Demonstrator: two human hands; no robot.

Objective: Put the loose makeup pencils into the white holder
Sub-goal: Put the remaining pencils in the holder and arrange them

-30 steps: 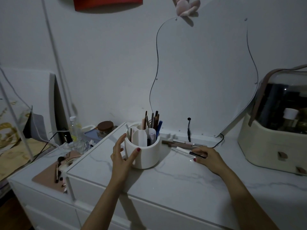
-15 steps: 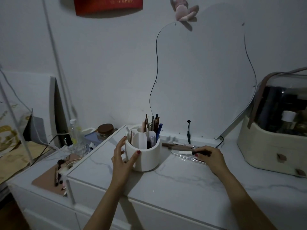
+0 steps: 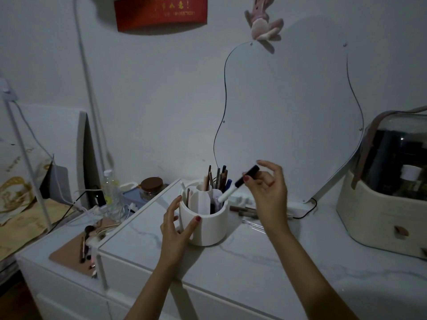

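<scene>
Your left hand [image 3: 176,224] is spread open against the near side of the round white divided holder [image 3: 205,221], thumb on its wall, steadying it on the white marbled counter [image 3: 265,269]. Your right hand [image 3: 269,189] pinches a black-and-white makeup pencil [image 3: 238,183] between thumb and fingertips, the other fingers splayed; the pencil is tilted, its white end down at the holder's right rim. Several pencils already stand upright in the holder's back compartments. Two loose brown pencils [image 3: 245,210] lie on the counter just right of the holder, beneath your right wrist.
</scene>
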